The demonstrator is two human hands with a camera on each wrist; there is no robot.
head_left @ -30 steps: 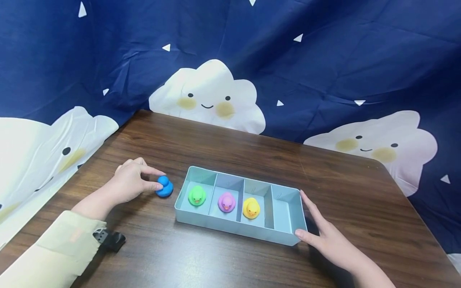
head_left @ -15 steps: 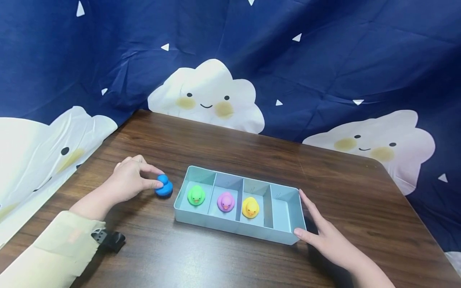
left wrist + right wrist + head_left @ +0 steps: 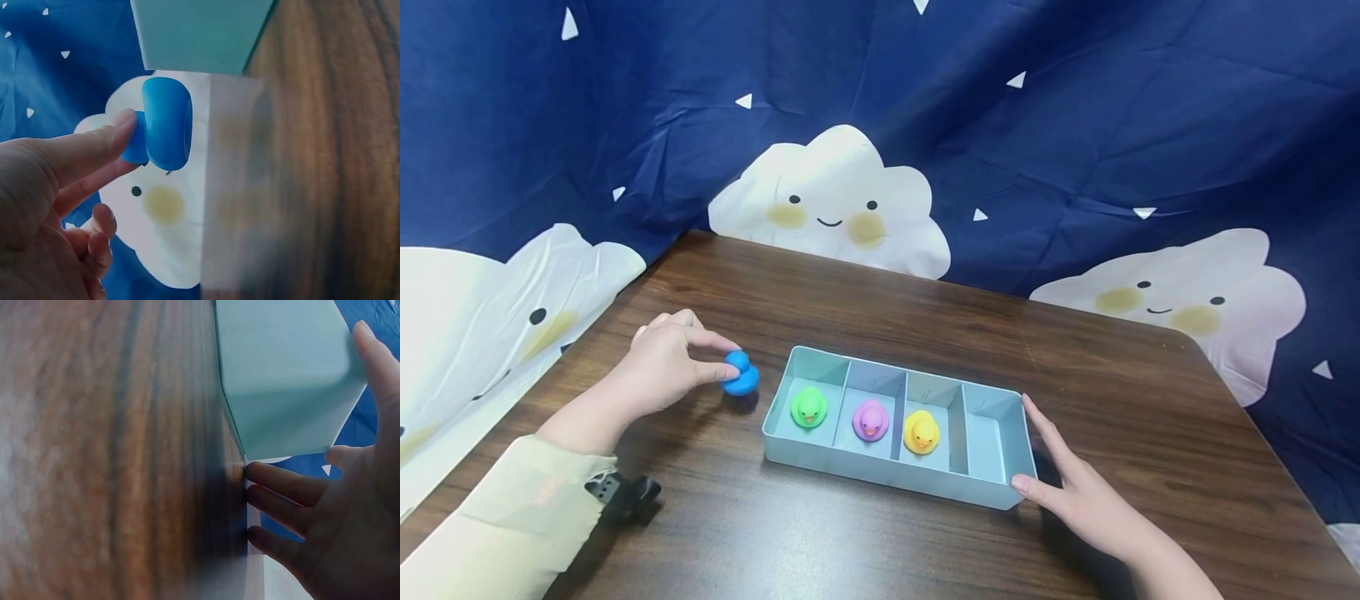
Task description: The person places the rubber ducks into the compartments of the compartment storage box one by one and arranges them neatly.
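My left hand [image 3: 658, 367] pinches a blue rubber duck [image 3: 742, 383] by its head between thumb and index finger, just above the table and left of the divided box. In the left wrist view the blue duck [image 3: 167, 124] hangs sideways from the fingertips, with the other fingers curled loosely below. The pale blue-green box [image 3: 880, 475] holds a green duck [image 3: 809, 407], a purple duck [image 3: 871, 421] and a yellow duck [image 3: 921, 432], each in its own compartment. At the box's right end lies my right hand [image 3: 1075, 492], fingers spread and nearly straight, touching its corners.
The rightmost compartment [image 3: 988, 437] has no duck in it. A brown wooden table [image 3: 737, 533] lies under everything. Behind it hangs a dark blue cloth [image 3: 970, 142] with smiling clouds. A small black device [image 3: 625, 496] sits at the left cuff.
The blue duck, resting on the table earlier, is now lifted slightly off it in my left hand. The right hand and the box stay where they were.
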